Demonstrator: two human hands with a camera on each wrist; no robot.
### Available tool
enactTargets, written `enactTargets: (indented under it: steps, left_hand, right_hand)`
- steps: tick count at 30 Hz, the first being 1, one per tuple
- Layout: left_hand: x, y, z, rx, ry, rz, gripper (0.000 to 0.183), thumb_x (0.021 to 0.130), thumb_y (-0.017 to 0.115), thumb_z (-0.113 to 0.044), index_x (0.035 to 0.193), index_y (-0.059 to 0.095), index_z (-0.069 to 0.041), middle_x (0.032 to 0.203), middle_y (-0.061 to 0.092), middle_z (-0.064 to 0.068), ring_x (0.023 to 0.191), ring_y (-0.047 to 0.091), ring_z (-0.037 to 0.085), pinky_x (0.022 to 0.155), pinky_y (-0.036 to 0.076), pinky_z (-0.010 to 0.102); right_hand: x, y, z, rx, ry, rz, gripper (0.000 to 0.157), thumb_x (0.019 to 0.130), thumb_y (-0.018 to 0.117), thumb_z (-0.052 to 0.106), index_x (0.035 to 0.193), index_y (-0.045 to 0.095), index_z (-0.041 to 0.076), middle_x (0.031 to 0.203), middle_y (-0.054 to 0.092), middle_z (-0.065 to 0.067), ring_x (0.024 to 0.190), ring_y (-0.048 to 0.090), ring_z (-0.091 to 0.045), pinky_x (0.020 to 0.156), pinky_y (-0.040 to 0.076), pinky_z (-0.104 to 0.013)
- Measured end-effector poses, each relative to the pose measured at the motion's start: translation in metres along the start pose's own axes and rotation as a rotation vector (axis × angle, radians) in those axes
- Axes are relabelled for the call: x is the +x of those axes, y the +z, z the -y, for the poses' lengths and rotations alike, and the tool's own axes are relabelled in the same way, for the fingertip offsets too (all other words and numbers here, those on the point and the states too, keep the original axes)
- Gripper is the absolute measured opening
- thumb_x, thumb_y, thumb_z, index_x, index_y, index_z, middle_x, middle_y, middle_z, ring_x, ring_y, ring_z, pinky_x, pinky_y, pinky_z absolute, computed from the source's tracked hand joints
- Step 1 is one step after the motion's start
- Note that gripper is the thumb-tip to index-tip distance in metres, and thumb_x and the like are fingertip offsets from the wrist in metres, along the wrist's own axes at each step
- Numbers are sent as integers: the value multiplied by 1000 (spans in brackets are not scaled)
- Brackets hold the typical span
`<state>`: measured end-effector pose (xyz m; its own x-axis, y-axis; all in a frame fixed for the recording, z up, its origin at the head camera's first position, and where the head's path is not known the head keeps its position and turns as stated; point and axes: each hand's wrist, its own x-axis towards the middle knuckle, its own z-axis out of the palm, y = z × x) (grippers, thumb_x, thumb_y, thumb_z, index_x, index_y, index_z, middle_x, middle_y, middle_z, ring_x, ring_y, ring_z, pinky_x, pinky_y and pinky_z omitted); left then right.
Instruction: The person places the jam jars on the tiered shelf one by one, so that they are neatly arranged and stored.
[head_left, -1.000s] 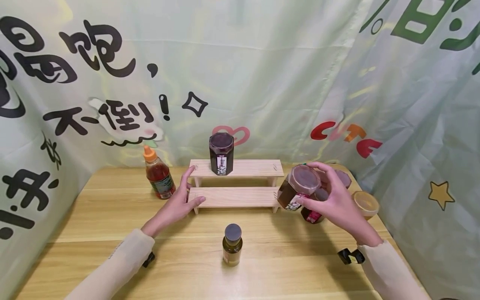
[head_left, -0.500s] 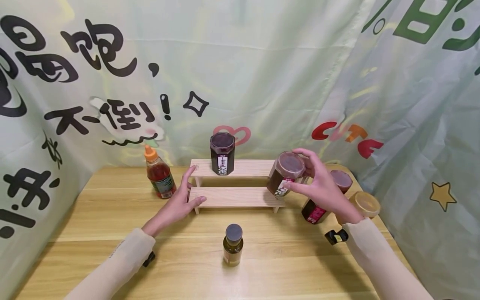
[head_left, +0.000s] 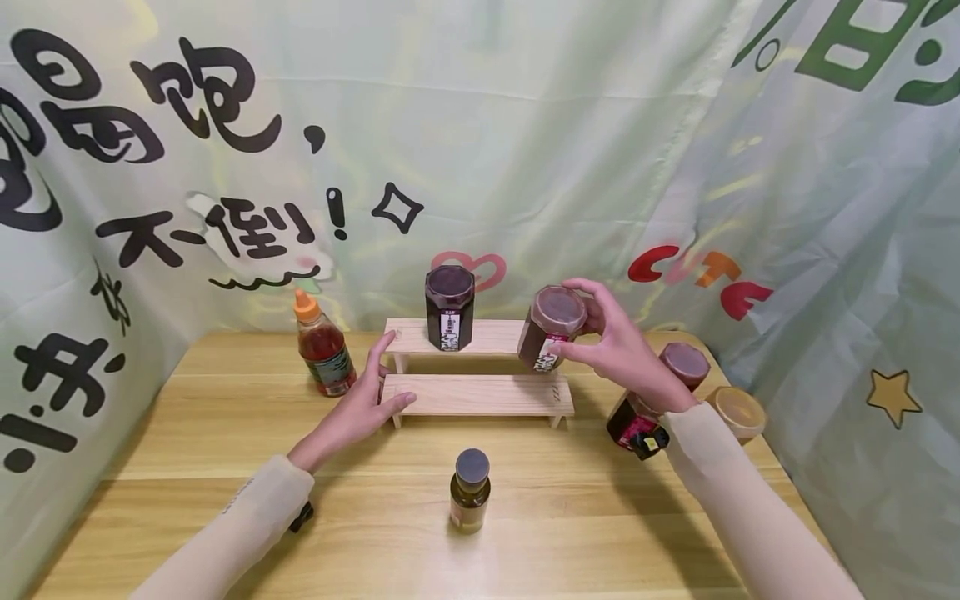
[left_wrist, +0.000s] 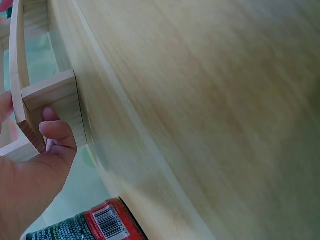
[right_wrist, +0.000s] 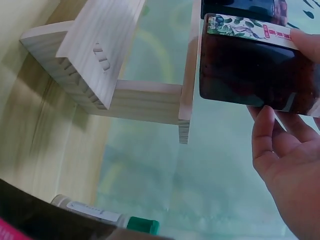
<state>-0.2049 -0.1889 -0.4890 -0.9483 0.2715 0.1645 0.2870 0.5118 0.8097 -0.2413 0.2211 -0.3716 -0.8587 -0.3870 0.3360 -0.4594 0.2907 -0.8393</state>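
Right hand (head_left: 617, 354) grips jar (head_left: 537, 332); left hand (head_left: 363, 407), rack (head_left: 476, 395).

Right wrist: held jar (right_wrist: 255, 72) cropped | green-capped bottle (right_wrist: 97, 211) partly hidden
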Motion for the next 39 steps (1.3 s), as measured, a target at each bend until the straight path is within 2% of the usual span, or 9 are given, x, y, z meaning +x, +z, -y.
enactTargets:
  steps: [7,16,24,31,39]
  left_hand:
    - [1,1,0,3,-1,1,105,104,80,-26,175,4,-38,137,55,29,122,56,39,90,50,57]
    - [0,1,1,-1,-8,4,106,104,80,-24,175,3,-37,126,56,26,104,58,33,80,51,48]
    - [0,1,2,-2,-3,1,105,104,80,-26,175,4,-38,128,56,26,112,57,35,85,50,51]
    - [-1,0,1,4,1,-11,105,103,80,-25,175,5,-37,133,55,29,114,58,38,88,51,57]
    - [0,0,3,11,17,-11,105,104,80,-26,175,4,-36,135,54,28,114,58,37,87,51,55]
  right_hand:
    - [12,3,-4,28,18,28,89,91,89,0,163,38,9,138,66,-16,116,69,-30,96,56,-32]
    - [26,8,-2,32,67,59,91,92,90,6,165,36,9,141,65,-14,121,68,-32,97,57,-36]
    - [36,11,-3,57,67,70,90,92,88,1,166,38,12,143,65,-17,126,67,-33,100,56,-50]
    - [42,10,-3,75,97,103,89,95,86,3,167,37,17,145,63,-17,127,66,-35,97,58,-42]
    - [45,10,-5,97,100,122,90,96,85,2,169,34,16,149,60,-19,133,62,-37,99,57,-45]
